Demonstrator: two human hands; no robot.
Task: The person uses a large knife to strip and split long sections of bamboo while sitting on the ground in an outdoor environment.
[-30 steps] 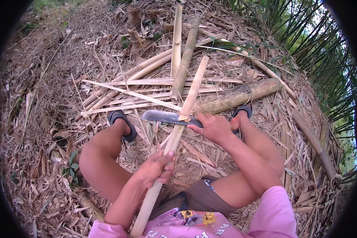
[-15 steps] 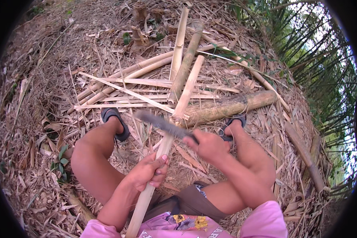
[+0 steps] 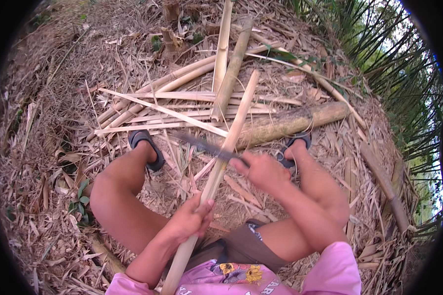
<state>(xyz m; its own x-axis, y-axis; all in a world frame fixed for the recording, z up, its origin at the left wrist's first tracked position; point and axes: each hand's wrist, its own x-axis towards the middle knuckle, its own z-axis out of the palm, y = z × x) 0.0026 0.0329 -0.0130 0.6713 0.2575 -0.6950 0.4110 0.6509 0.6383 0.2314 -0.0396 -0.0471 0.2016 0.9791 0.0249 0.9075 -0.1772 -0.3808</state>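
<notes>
My left hand (image 3: 191,219) is wrapped round the lower part of a long pale bamboo strip (image 3: 240,115), which slants from my lap up and away to the right. In my right hand (image 3: 265,172) is the handle of a dark machete (image 3: 198,142), somewhat smeared by motion. Its blade points left and crosses the strip a little above my left hand, against or just over the wood. Past the strip lies a thick bamboo log (image 3: 290,125), between the strip and my right foot.
Several split bamboo strips (image 3: 170,114) lie crossed beyond my feet. A bamboo pole (image 3: 235,66) and a split bamboo piece (image 3: 222,49) lean up behind them. Dry leaves and shavings cover the ground. Bamboo stalks (image 3: 403,73) grow at the right, and a small green plant (image 3: 81,204) is by my left knee.
The machete and my right hand have shifted slightly right along with the strip. The blade's position across the strip has changed a little. My left hand keeps its grip, slightly lower and further right.
</notes>
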